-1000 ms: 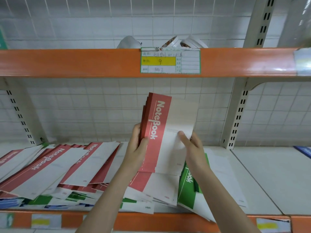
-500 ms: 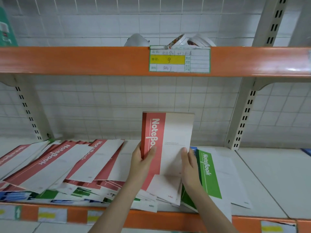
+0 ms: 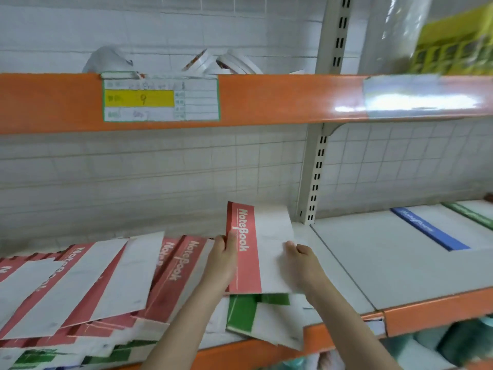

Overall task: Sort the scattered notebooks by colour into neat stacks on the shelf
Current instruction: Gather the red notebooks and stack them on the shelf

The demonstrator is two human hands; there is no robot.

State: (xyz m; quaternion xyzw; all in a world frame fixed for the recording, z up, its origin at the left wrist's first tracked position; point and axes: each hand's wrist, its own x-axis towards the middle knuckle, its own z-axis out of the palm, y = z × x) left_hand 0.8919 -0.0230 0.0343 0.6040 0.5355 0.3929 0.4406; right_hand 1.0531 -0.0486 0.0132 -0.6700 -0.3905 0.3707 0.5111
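While my hands, left [image 3: 222, 260] and right [image 3: 301, 259], clamp the red notebook bundle [image 3: 256, 249] from both sides, I judge loose covers could fan out and knock green notebooks [image 3: 245, 313] off the shelf [image 3: 394, 265].

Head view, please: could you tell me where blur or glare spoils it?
Head view: motion blur smears the yellow package top right and the shelf label; glare whitens the orange shelf edge; the held red notebook stays readable.
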